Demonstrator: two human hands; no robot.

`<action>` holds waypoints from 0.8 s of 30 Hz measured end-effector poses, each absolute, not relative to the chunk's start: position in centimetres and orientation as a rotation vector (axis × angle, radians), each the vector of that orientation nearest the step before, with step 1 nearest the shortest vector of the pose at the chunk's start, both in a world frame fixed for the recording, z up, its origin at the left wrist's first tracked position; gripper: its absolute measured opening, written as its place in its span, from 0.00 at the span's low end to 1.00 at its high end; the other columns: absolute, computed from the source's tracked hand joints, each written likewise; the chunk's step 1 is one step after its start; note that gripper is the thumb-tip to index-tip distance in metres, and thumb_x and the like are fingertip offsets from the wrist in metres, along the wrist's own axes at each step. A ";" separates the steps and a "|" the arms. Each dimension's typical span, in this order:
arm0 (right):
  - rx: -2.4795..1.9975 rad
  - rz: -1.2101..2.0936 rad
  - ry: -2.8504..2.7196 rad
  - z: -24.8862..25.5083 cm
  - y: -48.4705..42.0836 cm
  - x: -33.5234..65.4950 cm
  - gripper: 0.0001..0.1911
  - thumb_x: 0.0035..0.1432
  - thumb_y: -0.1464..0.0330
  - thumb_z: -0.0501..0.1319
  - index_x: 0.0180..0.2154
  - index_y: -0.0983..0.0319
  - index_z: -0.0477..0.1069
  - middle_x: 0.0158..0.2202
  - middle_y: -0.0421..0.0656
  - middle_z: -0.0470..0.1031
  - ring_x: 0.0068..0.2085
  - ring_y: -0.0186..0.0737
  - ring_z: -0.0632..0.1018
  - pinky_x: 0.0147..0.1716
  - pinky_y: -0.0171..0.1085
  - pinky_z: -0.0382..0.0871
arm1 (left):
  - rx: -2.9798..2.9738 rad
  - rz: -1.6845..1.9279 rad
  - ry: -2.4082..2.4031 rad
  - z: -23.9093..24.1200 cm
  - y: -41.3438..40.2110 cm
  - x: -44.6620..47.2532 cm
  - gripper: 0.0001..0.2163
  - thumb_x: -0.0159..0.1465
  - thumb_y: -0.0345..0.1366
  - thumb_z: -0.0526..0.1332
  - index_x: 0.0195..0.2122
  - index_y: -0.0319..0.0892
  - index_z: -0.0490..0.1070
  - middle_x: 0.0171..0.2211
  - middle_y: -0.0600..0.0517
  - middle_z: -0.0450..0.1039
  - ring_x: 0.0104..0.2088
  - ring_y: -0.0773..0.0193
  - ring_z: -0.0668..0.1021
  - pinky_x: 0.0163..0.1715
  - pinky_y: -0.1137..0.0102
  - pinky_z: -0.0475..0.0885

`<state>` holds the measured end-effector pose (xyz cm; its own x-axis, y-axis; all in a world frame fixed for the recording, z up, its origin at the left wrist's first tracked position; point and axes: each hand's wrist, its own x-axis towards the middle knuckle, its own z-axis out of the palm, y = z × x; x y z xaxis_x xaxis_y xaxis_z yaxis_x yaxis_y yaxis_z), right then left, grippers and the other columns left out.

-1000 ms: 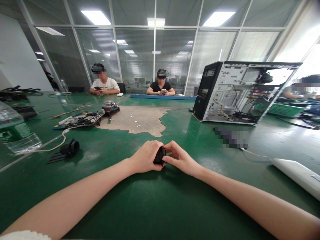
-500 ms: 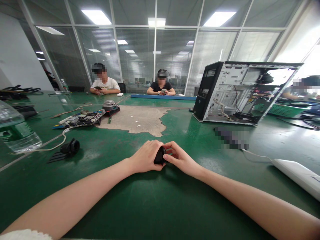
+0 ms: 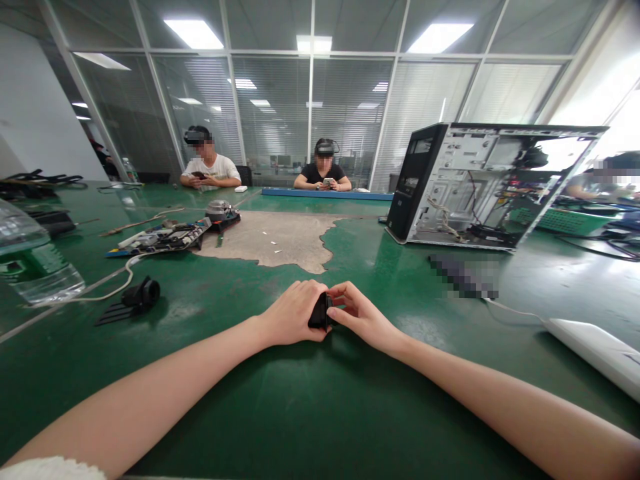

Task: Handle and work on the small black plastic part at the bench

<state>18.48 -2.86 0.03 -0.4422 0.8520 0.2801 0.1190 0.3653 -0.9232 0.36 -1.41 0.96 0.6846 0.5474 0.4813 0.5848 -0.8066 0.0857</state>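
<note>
Black part (image 3: 320,311), same place (no shift)

The left hand (image 3: 293,320) covers most of the black part (image 3: 320,311).

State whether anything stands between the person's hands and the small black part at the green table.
Nothing visible does. The left hand and the right hand both hold the small black part directly, one from each side, over the green table.

Two hands (image 3: 293,315) (image 3: 364,319), one black part (image 3: 320,312), one computer case (image 3: 475,183), perhaps three people (image 3: 207,168) (image 3: 323,172) (image 3: 595,183).
</note>
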 end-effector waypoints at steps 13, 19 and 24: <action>-0.770 1.048 -1.872 -0.2 -3.0 18.5 0.10 0.54 0.65 0.59 0.38 0.59 0.61 0.38 0.40 0.64 0.38 0.35 0.72 0.38 0.38 0.71 | -2.807 -0.760 -0.952 0.9 -1.4 0.3 0.21 0.50 0.40 0.61 0.41 0.39 0.56 0.38 0.47 0.66 0.36 0.55 0.70 0.36 0.63 0.64; -0.837 1.000 -1.909 -0.1 -2.9 18.6 0.13 0.54 0.66 0.59 0.41 0.59 0.61 0.40 0.43 0.66 0.44 0.40 0.71 0.40 0.41 0.70 | -2.818 -0.754 -0.946 0.9 -1.3 0.3 0.22 0.50 0.40 0.61 0.43 0.39 0.56 0.39 0.47 0.66 0.37 0.56 0.70 0.37 0.63 0.64; -0.723 0.960 -1.955 -0.2 -2.9 18.7 0.14 0.50 0.68 0.62 0.39 0.58 0.62 0.40 0.41 0.63 0.43 0.38 0.70 0.41 0.39 0.70 | -2.803 -0.746 -0.957 0.9 -1.3 0.2 0.22 0.48 0.39 0.62 0.42 0.39 0.56 0.38 0.47 0.66 0.36 0.55 0.70 0.35 0.63 0.64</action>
